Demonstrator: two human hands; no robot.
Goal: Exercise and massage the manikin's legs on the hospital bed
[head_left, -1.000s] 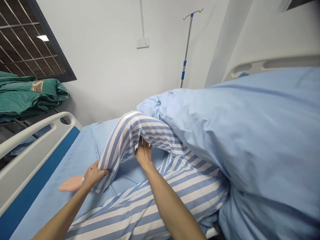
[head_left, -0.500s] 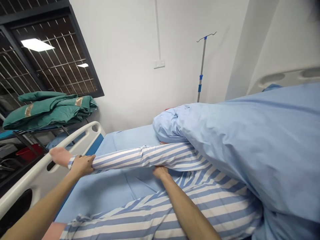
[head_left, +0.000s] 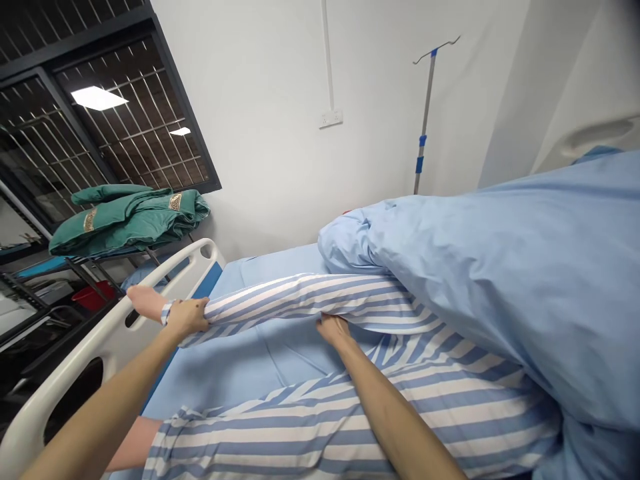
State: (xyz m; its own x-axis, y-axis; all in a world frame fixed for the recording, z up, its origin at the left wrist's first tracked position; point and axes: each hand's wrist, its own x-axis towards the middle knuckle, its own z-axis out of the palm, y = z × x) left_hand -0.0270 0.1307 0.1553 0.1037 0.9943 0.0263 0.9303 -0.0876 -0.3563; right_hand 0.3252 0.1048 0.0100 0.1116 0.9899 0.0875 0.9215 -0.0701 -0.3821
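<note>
A leg in blue-and-white striped trousers [head_left: 300, 297] is held up off the bed sheet, its bare foot [head_left: 145, 301] pointing left over the footboard. My left hand [head_left: 189, 317] is closed round the lower leg just above the ankle, over the trouser cuff. Under the knee, my right hand [head_left: 334, 328] supports the leg from below; most of its fingers are hidden behind the cloth. The other striped leg [head_left: 280, 437] lies flat on the bed nearer to me, its lower end at the left partly behind my left forearm.
A bunched blue quilt [head_left: 475, 267] covers the body on the right. At the left stands the white footboard [head_left: 75, 360]. Beyond are folded green bedding [head_left: 130, 223] on a rack, a red basin [head_left: 94, 295] and an IV pole [head_left: 425, 120] by the wall.
The view has shifted a little to the left. The held leg's knee is now slightly more bent and raised. Fingertips seen beyond the knee earlier are now hidden; both hands keep their places.
</note>
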